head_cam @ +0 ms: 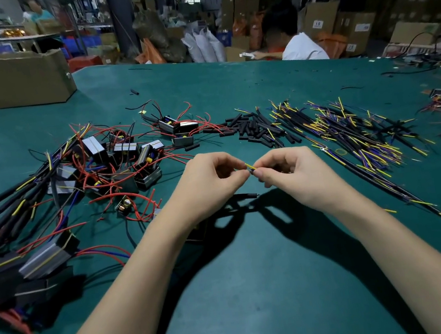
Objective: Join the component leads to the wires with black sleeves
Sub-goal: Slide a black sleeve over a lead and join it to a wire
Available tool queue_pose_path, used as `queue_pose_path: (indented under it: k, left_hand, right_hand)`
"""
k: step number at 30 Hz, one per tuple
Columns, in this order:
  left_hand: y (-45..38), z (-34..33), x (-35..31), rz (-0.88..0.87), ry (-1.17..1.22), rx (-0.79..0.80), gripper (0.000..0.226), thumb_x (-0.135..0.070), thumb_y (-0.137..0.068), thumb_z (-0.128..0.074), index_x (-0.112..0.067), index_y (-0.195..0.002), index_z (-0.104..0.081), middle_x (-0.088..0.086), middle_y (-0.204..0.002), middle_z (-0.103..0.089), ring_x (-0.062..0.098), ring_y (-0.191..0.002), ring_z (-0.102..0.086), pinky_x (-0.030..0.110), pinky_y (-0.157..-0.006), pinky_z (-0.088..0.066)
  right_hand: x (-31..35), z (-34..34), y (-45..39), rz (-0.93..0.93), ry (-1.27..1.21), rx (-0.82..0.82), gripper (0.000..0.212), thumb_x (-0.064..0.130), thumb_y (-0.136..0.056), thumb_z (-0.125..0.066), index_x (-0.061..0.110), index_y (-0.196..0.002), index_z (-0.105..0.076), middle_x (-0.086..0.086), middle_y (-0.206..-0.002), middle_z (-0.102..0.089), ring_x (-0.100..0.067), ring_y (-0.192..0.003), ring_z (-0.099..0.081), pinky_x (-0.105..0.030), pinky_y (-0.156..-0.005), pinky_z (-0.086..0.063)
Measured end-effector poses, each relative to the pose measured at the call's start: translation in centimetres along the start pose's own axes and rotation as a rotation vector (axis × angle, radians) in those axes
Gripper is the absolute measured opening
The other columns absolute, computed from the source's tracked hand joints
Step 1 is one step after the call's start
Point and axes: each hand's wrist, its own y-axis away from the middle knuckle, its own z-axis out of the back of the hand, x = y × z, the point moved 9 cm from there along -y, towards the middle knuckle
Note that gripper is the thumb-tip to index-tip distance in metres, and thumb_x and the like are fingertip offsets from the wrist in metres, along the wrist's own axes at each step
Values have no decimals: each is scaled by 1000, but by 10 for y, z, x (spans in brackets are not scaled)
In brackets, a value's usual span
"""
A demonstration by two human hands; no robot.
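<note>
My left hand [210,181] and my right hand [288,169] meet fingertip to fingertip above the green table [260,289]. Between them they pinch a short yellow wire [250,166]; its far ends are hidden inside the fingers. A black sleeve [246,195] lies on the table just below the hands. Loose black sleeves [258,128] are heaped behind the hands. Grey block components with red leads [123,158] lie in a pile to the left. Bundles of yellow and blue wires in black sheath [351,130] spread to the right.
A small circuit board [124,206] with red leads lies left of my left wrist. More components sit at the left edge [41,259]. A cardboard box [11,79] stands at the back left. A person in white [301,46] sits beyond the far edge.
</note>
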Motion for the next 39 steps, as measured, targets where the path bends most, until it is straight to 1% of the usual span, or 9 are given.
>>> queue_pose_path:
  k: [3,9,14,21,26,28,31,35,39]
  left_hand:
    - [0,-2,-3,-10,-2,31,11,-18,-86,-64,-19,-87,-75,8,-80,-72,20,-72,-59,29,-73,-47]
    - [1,1,-1,-3,25,1,9,-16,-85,-66,-20,-82,-74,-4,-74,-69,-3,-62,-55,13,-68,-44]
    - [1,1,-4,-34,10,-32,9,-14,-85,-66,-17,-80,-74,-2,-76,-73,-1,-64,-59,15,-70,-46]
    - [3,-4,-5,-64,-51,-21,12,-19,-90,-61,-20,-83,-71,-8,-69,-72,4,-68,-65,28,-76,-52]
    - [2,-6,-2,-21,-40,28,13,-20,-86,-67,-17,-99,-68,-4,-76,-74,-2,-64,-63,6,-65,-43]
    - [3,-3,-1,-8,-94,19,18,-24,-83,-71,-21,-99,-63,-4,-81,-72,5,-74,-64,14,-72,-47]
    - [6,8,-13,-107,-225,-58,26,-32,-77,-75,-27,-88,-52,-11,-84,-63,13,-88,-59,38,-87,-45]
    - [9,3,-25,-219,-507,-25,20,-50,-72,-74,-37,-85,-67,-10,-100,-48,12,-106,-43,32,-89,-26]
    - [9,-17,-15,-226,-680,89,24,-53,-77,-68,-37,-95,-72,-8,-115,-46,13,-116,-38,31,-91,-23]
  right_hand:
    - [-1,0,0,-16,7,7,18,10,-87,-66,23,-76,-69,3,-68,-66,-9,-65,-59,-33,-71,-50]
    - [-2,2,1,-37,66,-55,17,14,-85,-68,23,-71,-66,4,-64,-66,-13,-63,-60,-40,-71,-52]
    - [-4,1,1,-80,32,-56,15,15,-87,-67,20,-73,-66,4,-65,-67,-8,-60,-60,-22,-65,-49]
    - [-8,-2,3,-140,-39,-54,13,13,-89,-64,11,-77,-67,1,-65,-65,-5,-53,-55,-13,-56,-44]
    - [-13,-4,3,-180,-67,-27,13,14,-91,-62,15,-79,-66,5,-61,-65,-6,-52,-56,-13,-50,-42]
    - [-15,-5,4,-193,-67,-17,11,14,-91,-61,15,-81,-65,6,-61,-66,-6,-53,-57,-14,-49,-42]
    - [-16,-3,4,-188,-44,-22,8,13,-90,-61,17,-83,-62,4,-61,-67,-8,-54,-59,-16,-48,-43]
    - [-15,-3,4,-170,-46,-24,8,13,-91,-61,20,-88,-56,3,-63,-69,-9,-56,-59,-17,-51,-43]
    - [-10,-4,3,-127,-74,-11,10,8,-92,-58,18,-92,-59,-2,-67,-70,-8,-55,-60,-14,-51,-43]
